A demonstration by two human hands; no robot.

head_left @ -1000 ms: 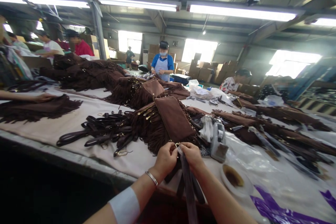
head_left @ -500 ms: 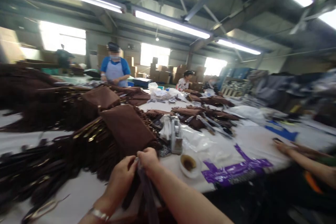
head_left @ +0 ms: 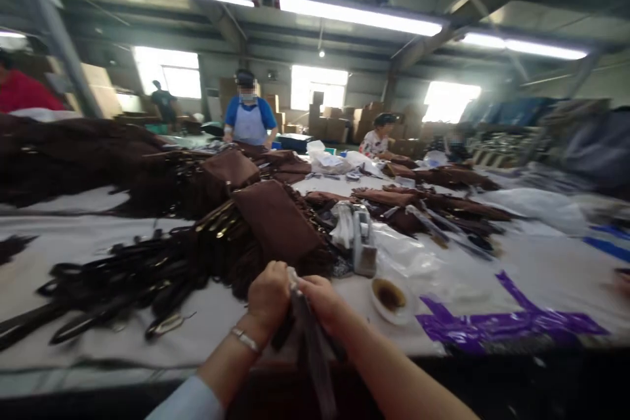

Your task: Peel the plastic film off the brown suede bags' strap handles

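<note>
My left hand (head_left: 269, 295) and my right hand (head_left: 322, 302) are close together at the table's front edge, fingers closed around the top of a thin translucent plastic strip (head_left: 315, 354) that hangs down between my forearms. Dark straps or cloth hang beside it, partly hidden by my hands. Just beyond my hands lies a stack of brown fabric pouches (head_left: 275, 220) with gold-coloured zip parts. A grey tape dispenser (head_left: 364, 246) stands to the right of the stack, and a white bowl of brown liquid (head_left: 390, 300) is nearer my right hand.
Dark straps with metal clips (head_left: 162, 275) spread over the left of the table. Purple tape (head_left: 512, 328) lies along the right front edge, behind it clear plastic bags (head_left: 408, 252). A person in a blue shirt (head_left: 249, 121) stands across the table; others are farther off.
The view has turned left, so the scene sits farther right. My hands remain together on the plastic strip. More of the straps and a person in red now show at left.
</note>
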